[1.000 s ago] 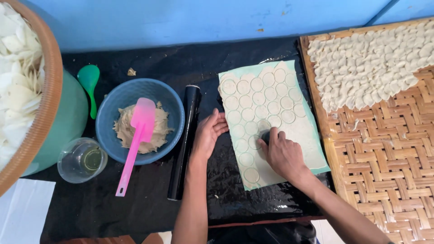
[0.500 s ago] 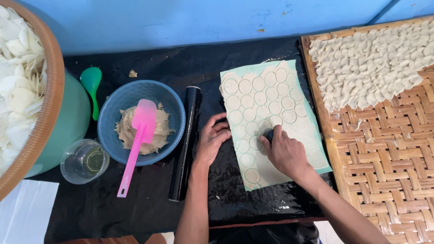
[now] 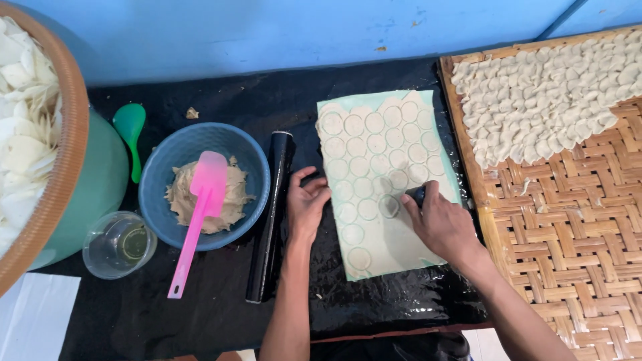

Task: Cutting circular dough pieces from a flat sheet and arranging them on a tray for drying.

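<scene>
A thin pale dough sheet (image 3: 394, 244) lies on a black plastic-covered surface, stamped with several rows of round cut-outs. My right hand (image 3: 441, 224) grips a small dark round cutter (image 3: 416, 194) and presses it onto the sheet near its right-middle. My left hand (image 3: 306, 207) rests with fingers spread at the sheet's left edge, holding it down, just right of a black rolling pin (image 3: 271, 227).
A blue bowl (image 3: 157, 180) with beige filling and a pink spatula (image 3: 198, 214) sits left. Beside it are a clear glass (image 3: 119, 245), a green spoon (image 3: 130, 134) and a basket of white pieces (image 3: 30, 147). A woven tray (image 3: 575, 220) with folded dumplings stands right.
My right hand has shifted the cutter slightly along the sheet to a new spot. My left hand stays at the sheet's left edge.
</scene>
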